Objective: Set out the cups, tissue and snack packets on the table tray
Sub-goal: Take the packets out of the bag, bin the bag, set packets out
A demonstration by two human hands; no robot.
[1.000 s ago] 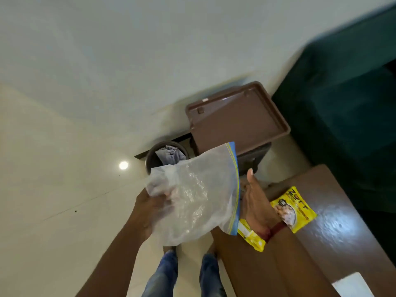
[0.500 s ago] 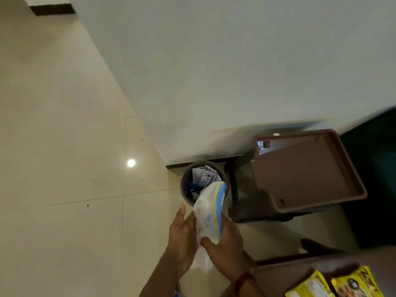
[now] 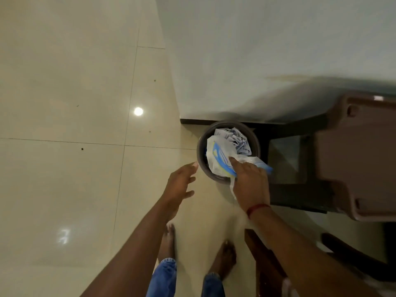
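Right hand (image 3: 249, 185) grasps crumpled plastic bag (image 3: 218, 158) over round bin (image 3: 202, 146); left hand (image 3: 179, 187) just left of bin, fingers spread, holding nothing. Brown tray (image 3: 360, 159) right of bin.

Bare forearms, no sleeves; a red thread band (image 3: 258, 209) on the right wrist; blue jeans (image 3: 164, 277); bare feet (image 3: 225, 257).

Blue-striped clear bag (image 3: 216, 156), seemingly grey bin (image 3: 201, 154)

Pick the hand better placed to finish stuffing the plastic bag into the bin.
Right. The right hand already presses on the plastic bag, which hangs over the rim of the bin. The left hand is open beside the bin, touching nothing.
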